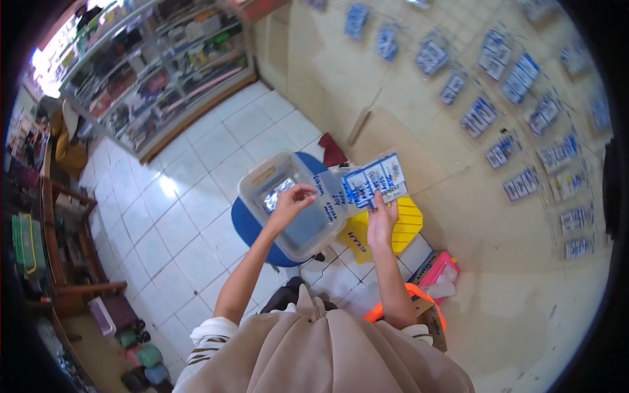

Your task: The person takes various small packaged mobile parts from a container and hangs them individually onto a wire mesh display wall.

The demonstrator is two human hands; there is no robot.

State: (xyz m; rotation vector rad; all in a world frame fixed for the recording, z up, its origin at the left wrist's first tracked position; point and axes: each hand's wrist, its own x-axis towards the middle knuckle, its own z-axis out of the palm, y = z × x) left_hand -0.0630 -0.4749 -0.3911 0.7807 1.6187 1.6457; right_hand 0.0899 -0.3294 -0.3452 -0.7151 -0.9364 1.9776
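Observation:
My right hand point(383, 223) grips a blue-and-white packet point(398, 169) with handwriting on it, thumb across its front. A clear plastic sleeve point(336, 189), also bearing blue handwriting, extends from the packet toward the tub. Over a translucent plastic tub point(319, 245) is my left hand point(291, 206), thumb and fingertips curled close together near the sleeve's edge; whether they pinch anything is too small to tell. Inside the tub lies a shiny silver packet point(275, 199), partly hidden by that hand. Beneath the tub is a round blue stool top point(243, 228).
A yellow step stool point(413, 216) stands right of the tub. Many similar packets point(479, 118) hang on the wall at right. A glass display case point(162, 83) stands upper left, a wooden rack point(73, 240) at left. An orange-handled basket point(413, 290) sits by my right arm.

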